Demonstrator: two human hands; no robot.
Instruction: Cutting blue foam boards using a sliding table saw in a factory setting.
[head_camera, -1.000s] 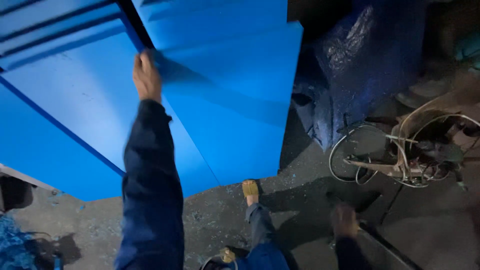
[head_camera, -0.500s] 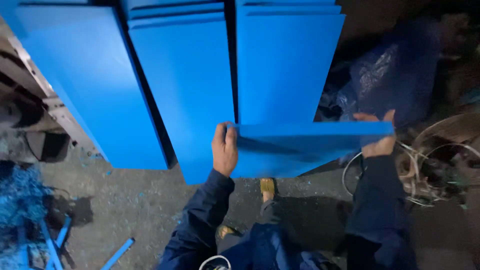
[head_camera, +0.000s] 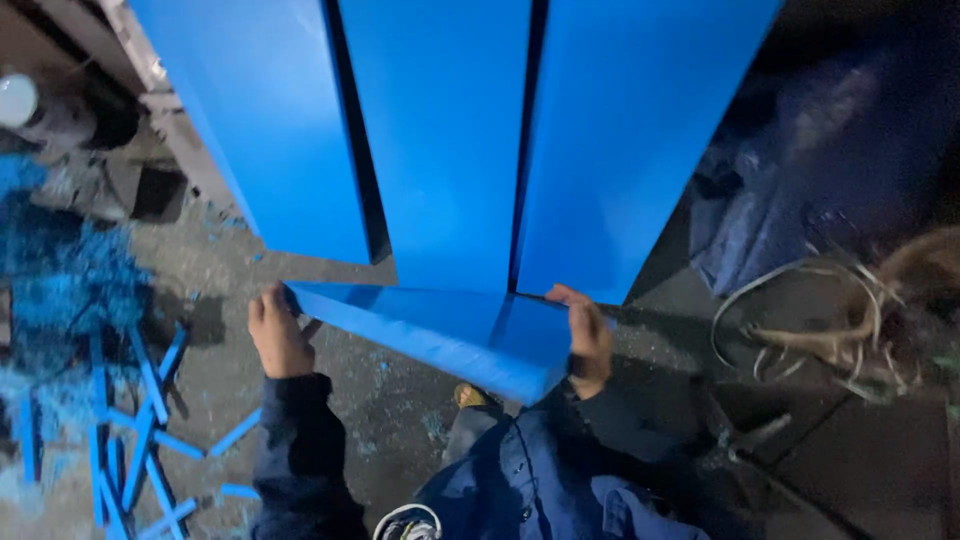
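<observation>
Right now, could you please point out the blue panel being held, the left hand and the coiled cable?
blue panel (head_camera: 440, 335): head view, top face.
left hand (head_camera: 277, 335): head view, back of hand.
coiled cable (head_camera: 800, 335): head view, loop.

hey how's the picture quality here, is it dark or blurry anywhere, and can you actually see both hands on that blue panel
Head view: dim overall, the upright blue panels brightest, the right side and plastic sheeting nearly lost in shadow. Head view: soft motion blur, worst on the tangled hoses and blue scraps. Head view: left hand and right hand both visible, gripping opposite ends of the held blue panel.
</observation>
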